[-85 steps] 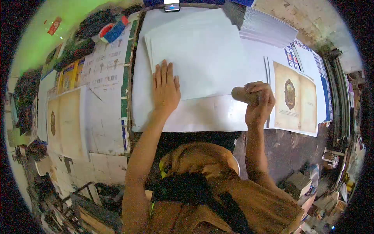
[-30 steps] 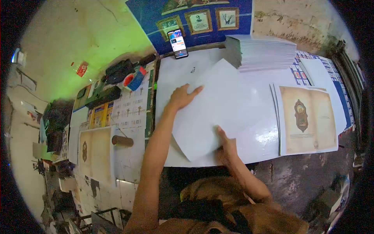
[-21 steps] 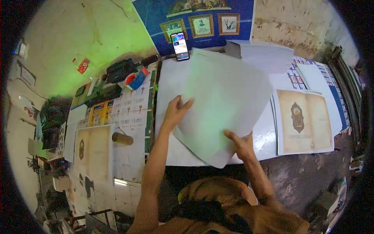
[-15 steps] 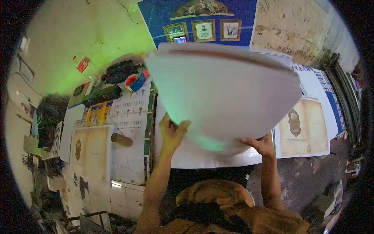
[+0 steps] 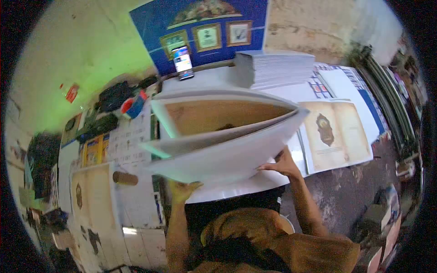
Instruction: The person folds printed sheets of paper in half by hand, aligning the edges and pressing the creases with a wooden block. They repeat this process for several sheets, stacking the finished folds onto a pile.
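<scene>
Between my two hands is a stack of large paper sheets (image 5: 227, 157), white on the outside. The sheets bow apart at the top, and a brown printed face shows in the gap. My left hand (image 5: 184, 190) grips the near left edge with the thumb on top; its other fingers are hidden under the paper. At the near right edge, my right hand (image 5: 283, 164) is closed on the same sheets, thumb over them. Below them lies the white tabletop (image 5: 241, 191). Just right of my right hand is a printed sheet with a clock picture (image 5: 325, 129).
Behind the sheets stands a tall stack of white paper (image 5: 284, 68). A lit phone (image 5: 183, 63) leans by the blue poster (image 5: 214, 32). On the left table are a tape roll (image 5: 133, 107), a brown cylinder (image 5: 125, 178) and another clock print (image 5: 93, 195).
The sheets have come down and toward me, and their upper edges have parted, showing the brown print. My view has turned right; the phone and the tall paper stack now show fully.
</scene>
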The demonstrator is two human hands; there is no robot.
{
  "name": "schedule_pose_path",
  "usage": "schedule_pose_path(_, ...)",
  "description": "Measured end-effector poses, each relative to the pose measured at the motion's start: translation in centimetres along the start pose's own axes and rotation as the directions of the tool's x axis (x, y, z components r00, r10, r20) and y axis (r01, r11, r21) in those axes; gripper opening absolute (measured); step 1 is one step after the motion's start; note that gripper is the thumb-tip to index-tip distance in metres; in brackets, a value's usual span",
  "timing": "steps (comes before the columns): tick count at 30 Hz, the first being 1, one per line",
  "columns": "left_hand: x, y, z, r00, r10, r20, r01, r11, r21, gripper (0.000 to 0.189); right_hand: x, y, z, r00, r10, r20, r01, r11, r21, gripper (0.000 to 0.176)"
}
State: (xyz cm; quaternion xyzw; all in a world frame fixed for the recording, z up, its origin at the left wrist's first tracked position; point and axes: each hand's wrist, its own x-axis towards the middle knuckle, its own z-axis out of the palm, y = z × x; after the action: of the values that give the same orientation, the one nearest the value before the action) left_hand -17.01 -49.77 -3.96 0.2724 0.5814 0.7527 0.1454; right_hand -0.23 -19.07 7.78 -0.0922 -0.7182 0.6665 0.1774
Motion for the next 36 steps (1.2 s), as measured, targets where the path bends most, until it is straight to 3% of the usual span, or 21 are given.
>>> schedule_pose_path(1,-0.6,-1.0,-1.4,0.994,0.028,0.104,-0.042,0.990,0.135,0.078,0.1,-0.3,0.0,1.000,-0.015,0.014,0.015,0.999,0.029,0.056)
schedule_pose_path(3,-3.6,-7.5,-4.4,0.978,-0.211,-0.002,0.207,0.961,-0.181,0.076,-0.6,0.6,0.4,1.000,0.004,0.004,-0.004,0.999,0.044,0.054)
schedule_pose_path(5,-5.0,-10.4,-7.5,0.925,-0.351,0.143,0.371,0.759,-0.535,0.067,-0.8,0.9,0.6,1.000,-0.004,0.006,0.003,0.995,0.103,0.052)
schedule_pose_path(7,-5.8,-10.5,-9.9,0.924,-0.347,0.162,0.381,0.871,-0.310,0.070,-1.0,-0.3,0.6,1.000,0.005,0.011,-0.006,0.996,0.095,0.047)
schedule_pose_path(8,-6.1,-9.9,-11.0,0.957,-0.260,0.128,0.246,0.962,0.116,0.074,-1.0,-0.8,0.5,1.000,0.012,0.004,-0.012,0.994,0.113,0.046)
schedule_pose_path(9,-6.2,-9.1,-11.7,0.978,-0.159,0.138,0.065,0.851,0.520,0.080,-0.9,-1.0,0.5,1.000,0.016,-0.001,-0.015,0.991,0.131,0.045)
schedule_pose_path(11,-6.3,-8.0,-11.4,0.996,-0.084,0.039,0.031,0.698,0.716,0.087,-0.7,0.4,0.8,0.999,-0.033,0.034,0.031,0.998,0.059,0.046)
schedule_pose_path(14,-4.8,-4.0,-5.3,0.901,-0.277,-0.334,0.349,0.920,0.177,0.081,-0.5,0.0,0.7,0.998,-0.037,0.042,0.035,0.998,0.052,0.047)
schedule_pose_path(16,-2.6,2.9,-0.4,0.997,0.026,-0.067,-0.004,0.947,0.321,0.076,-0.8,-0.8,0.6,0.998,-0.023,0.054,0.021,0.999,0.048,0.051)
schedule_pose_path(17,-0.9,7.2,2.8,0.981,0.176,0.083,-0.194,0.917,0.349,0.073,-0.7,-1.3,0.3,0.998,-0.027,0.065,0.025,0.999,0.026,0.054)
schedule_pose_path(18,0.6,11.9,6.7,0.953,0.302,-0.029,-0.274,0.899,0.341,0.073,-0.8,-1.7,0.2,0.997,-0.027,0.072,0.027,1.000,0.005,0.057)
schedule_pose_path(20,-3.0,8.2,3.8,0.979,0.142,-0.148,-0.102,0.963,0.250,0.067,-1.3,-1.6,0.3,0.996,-0.039,0.076,0.039,0.999,-0.001,0.064)
schedule_pose_path(22,-4.1,8.3,3.5,0.987,0.065,-0.144,-0.046,0.990,0.130,0.049,-1.5,-1.1,0.8,0.994,-0.077,0.074,0.076,0.997,0.024,0.073)
schedule_pose_path(23,-4.4,8.8,3.7,0.990,0.026,-0.142,-0.016,0.997,0.069,0.041,-1.5,-0.7,0.8,0.993,-0.028,0.113,0.023,0.999,0.043,0.076)
schedule_pose_path(26,-3.1,10.0,4.1,0.993,0.084,0.079,-0.087,0.996,0.030,0.031,-1.6,-0.5,0.8,0.972,0.100,0.215,-0.116,0.991,0.064,0.085)
schedule_pose_path(27,-3.0,10.6,4.2,0.994,0.081,0.077,-0.087,0.993,0.083,0.031,-1.5,-1.2,0.7,0.963,0.130,0.235,-0.146,0.988,0.052,0.086)
schedule_pose_path(29,-2.8,11.6,4.7,0.994,0.076,0.073,-0.089,0.979,0.185,0.031,-1.2,-1.8,0.2,0.965,0.087,0.249,-0.105,0.993,0.057,0.094)
schedule_pose_path(31,-2.8,12.5,5.0,0.995,0.067,0.070,-0.084,0.954,0.287,0.031,-1.2,-1.9,-0.7,0.972,-0.053,0.231,0.031,0.995,0.098,0.105)
schedule_pose_path(33,-3.0,13.3,5.0,0.994,0.025,0.109,-0.067,0.914,0.400,0.031,-0.4,-4.0,-1.3,0.962,-0.232,0.142,0.191,0.948,0.252,0.116)
schedule_pose_path(35,-3.2,14.0,4.5,0.981,-0.054,0.188,-0.053,0.852,0.520,0.030,1.1,-8.0,-2.4,0.900,-0.406,0.160,0.385,0.911,0.146,0.123)
schedule_pose_path(36,-3.5,13.7,4.6,0.985,-0.085,0.152,0.023,0.928,0.372,0.031,2.1,-9.9,-2.8,0.832,-0.537,0.140,0.531,0.844,0.081,0.118)
